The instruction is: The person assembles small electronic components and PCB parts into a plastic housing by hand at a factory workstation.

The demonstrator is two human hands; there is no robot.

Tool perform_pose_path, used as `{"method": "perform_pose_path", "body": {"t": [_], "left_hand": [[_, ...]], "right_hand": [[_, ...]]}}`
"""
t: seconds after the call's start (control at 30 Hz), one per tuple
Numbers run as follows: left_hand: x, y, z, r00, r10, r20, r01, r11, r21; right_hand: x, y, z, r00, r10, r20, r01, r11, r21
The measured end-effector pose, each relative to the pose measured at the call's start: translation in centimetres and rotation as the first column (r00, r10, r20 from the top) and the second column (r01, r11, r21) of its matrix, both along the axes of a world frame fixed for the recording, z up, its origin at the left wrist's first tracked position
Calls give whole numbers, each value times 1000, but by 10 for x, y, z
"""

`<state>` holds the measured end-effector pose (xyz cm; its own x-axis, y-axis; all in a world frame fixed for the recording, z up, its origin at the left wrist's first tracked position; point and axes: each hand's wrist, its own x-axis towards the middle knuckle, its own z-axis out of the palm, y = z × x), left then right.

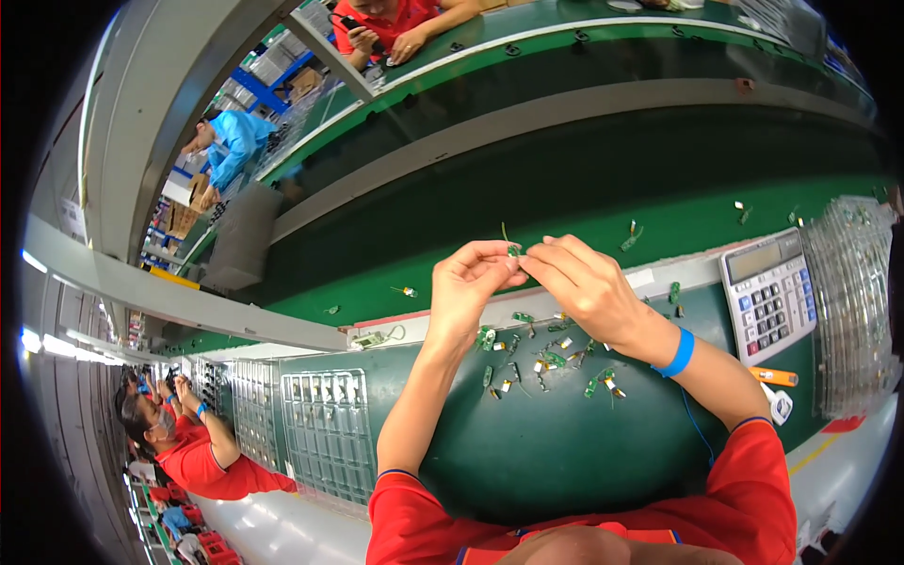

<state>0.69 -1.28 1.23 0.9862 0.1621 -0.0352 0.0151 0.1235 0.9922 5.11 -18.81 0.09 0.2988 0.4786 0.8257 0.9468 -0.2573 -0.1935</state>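
Note:
My left hand (474,281) and my right hand (586,285) meet above the near edge of the conveyor belt, fingertips pinched together. Between them is a small green circuit board (514,251) with a thin yellowish wire sticking up; the fingers cover most of it. A blue wrist strap (680,354) circles my right wrist, and its cord runs down beside the arm. Below my hands, several small green circuit boards with wires and tiny metal parts (554,359) lie scattered on the green worktop (527,452).
Clear plastic trays (328,424) stand at left, one partly filled; more are stacked (852,301) at right beside a calculator (770,297) and an orange cutter (774,377). Loose boards lie on the green belt (377,299). A grey frame (235,306) crosses at left. Co-workers sit at left and across.

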Motion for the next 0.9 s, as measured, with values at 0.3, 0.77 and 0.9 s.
{"method": "perform_pose_path", "body": {"t": [0.3,0.77,0.9], "left_hand": [[-2,9,10,989,-128,-70,126,991,-45],[-10,3,17,992,-120,-43,118,992,-34],[-13,6,27,988,-149,-38,146,987,-62]], "right_hand": [[-4,0,3,1000,-9,-4,9,1000,-30],[-22,-6,28,996,-9,-84,-4,989,-148],[-24,-8,35,999,-27,-46,18,985,-171]]}}
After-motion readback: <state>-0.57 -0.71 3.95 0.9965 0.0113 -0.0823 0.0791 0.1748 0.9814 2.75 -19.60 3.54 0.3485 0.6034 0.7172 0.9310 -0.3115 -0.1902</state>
